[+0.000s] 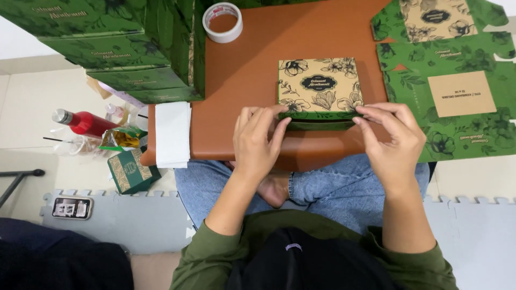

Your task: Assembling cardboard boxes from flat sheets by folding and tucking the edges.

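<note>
A square box with a beige floral lid and green sides rests on a low brown table. My left hand pinches the box's near left edge with its fingertips. At the near right corner, my right hand grips the same front edge. Both hands press on the green front flap, which is partly hidden under my fingers.
A stack of green floral boxes stands at the back left, a tape roll beside it. Flat unfolded green cartons lie at the right. White paper, a red bottle, a small green box and a phone are at the left.
</note>
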